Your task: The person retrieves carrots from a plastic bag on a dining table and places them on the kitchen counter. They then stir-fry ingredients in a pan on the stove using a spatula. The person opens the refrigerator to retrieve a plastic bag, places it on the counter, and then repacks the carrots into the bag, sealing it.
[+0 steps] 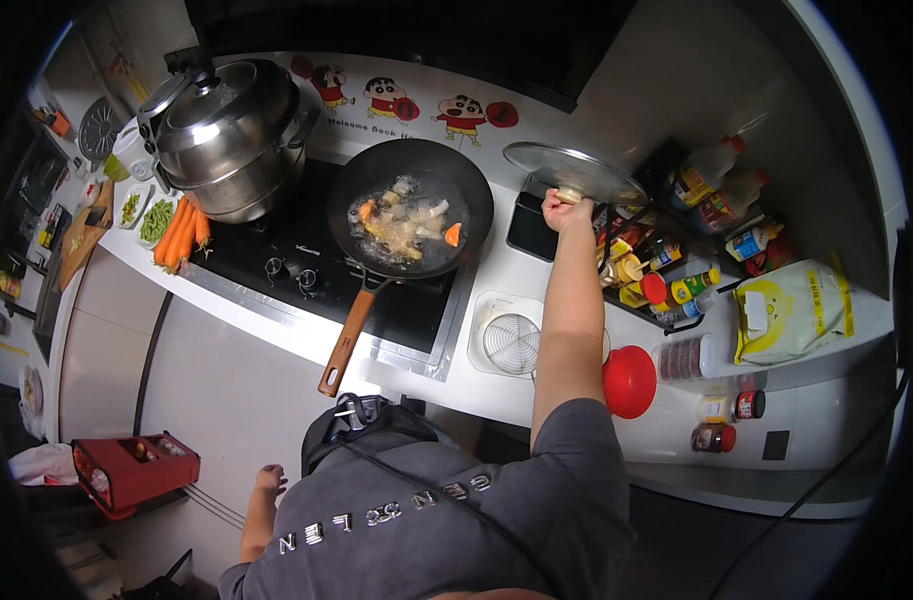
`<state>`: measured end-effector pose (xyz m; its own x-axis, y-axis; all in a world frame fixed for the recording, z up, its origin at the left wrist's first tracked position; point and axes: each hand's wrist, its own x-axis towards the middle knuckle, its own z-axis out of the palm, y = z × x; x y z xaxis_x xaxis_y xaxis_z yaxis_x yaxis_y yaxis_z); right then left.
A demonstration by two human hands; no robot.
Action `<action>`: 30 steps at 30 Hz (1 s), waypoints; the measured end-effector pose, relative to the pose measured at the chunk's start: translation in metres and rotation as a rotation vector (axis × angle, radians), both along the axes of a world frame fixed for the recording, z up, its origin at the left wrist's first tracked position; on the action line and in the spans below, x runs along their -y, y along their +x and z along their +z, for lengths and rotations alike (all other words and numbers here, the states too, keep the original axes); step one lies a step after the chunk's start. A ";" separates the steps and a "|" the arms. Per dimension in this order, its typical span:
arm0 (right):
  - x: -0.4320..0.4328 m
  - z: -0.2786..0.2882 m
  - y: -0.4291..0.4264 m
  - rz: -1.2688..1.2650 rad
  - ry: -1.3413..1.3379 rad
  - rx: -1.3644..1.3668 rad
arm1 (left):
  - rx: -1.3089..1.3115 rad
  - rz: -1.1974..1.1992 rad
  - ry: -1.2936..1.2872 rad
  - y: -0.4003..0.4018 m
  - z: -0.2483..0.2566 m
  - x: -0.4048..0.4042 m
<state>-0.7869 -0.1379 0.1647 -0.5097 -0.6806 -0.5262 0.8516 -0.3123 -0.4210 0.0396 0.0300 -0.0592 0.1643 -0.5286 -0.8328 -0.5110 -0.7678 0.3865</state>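
Observation:
My right hand [566,210] grips the pale knob of a glass lid with a metal rim [591,171]. The lid is tilted beside the back wall, over a black holder [530,226]; whether it touches the holder I cannot tell. To the left, a dark wok [460,202] with a brown handle [349,341] sits on the black gas hob [223,259]. Carrot chunks [452,235] and paler pieces [407,217] lie in bubbling liquid in it. My left hand [271,478] hangs low by my side, fingers loosely bent, holding nothing visible.
A steel steamer pot [227,142] stands on the hob's left, near carrots [177,238] and a dish of cut green beans [157,220]. Right of my arm are seasoning bottles [685,289] and a red bowl [629,382]. A wire skimmer [512,343] lies before the holder.

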 end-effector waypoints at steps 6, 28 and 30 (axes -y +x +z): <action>-0.006 -0.006 -0.006 0.077 0.015 0.078 | -0.049 -0.024 -0.227 -0.006 0.008 0.067; -0.319 -0.108 0.230 0.777 1.760 -1.470 | -0.769 -0.746 -0.021 -0.265 0.200 0.167; -0.329 -0.125 0.239 0.751 1.857 -1.408 | -0.810 -0.745 0.033 -0.265 0.200 0.170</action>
